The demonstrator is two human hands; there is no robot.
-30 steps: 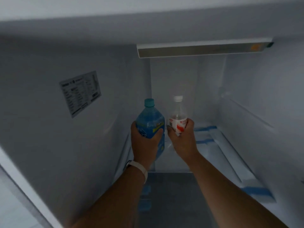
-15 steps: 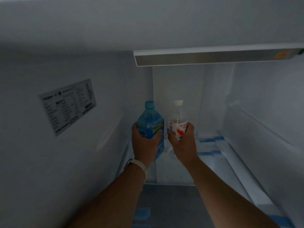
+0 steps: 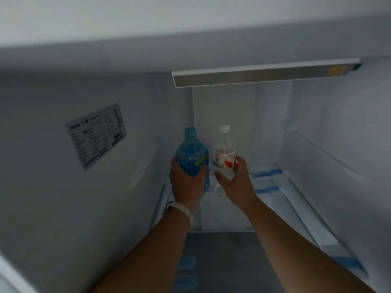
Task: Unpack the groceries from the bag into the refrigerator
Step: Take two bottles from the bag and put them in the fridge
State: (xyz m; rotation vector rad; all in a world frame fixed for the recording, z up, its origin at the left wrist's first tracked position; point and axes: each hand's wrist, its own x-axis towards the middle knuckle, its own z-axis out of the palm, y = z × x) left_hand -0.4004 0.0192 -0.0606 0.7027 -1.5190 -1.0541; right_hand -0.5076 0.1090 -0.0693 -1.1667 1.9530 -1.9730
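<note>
**Two bottles, back of fridge**

Left hand [image 3: 187, 182]: fingers wrapped round blue bottle [image 3: 191, 154], teal cap on. Blue liquid or tinted plastic, too dim to tell. Right hand [image 3: 234, 180]: fingers curled round clear bottle [image 3: 224, 153], white cap, red-white label. Both upright, side by side, deep inside refrigerator [image 3: 63, 197], rear left.

We hold both bare forearms stretched forward from the near edge toward the far middle, angled slightly inward, side by side. Our left hand [image 3: 186, 183] wraps the lower body of the blue bottle [image 3: 191, 154], thumb on its right side, the other fingers curled round its left; a pale band [image 3: 183, 210] circles that wrist. Our right hand [image 3: 235, 181], just to the right, grips the clear bottle [image 3: 223, 152] low down, thumb on the left, fingers [image 3: 240, 164] at the label's right edge. A narrow gap separates the two hands.
</note>
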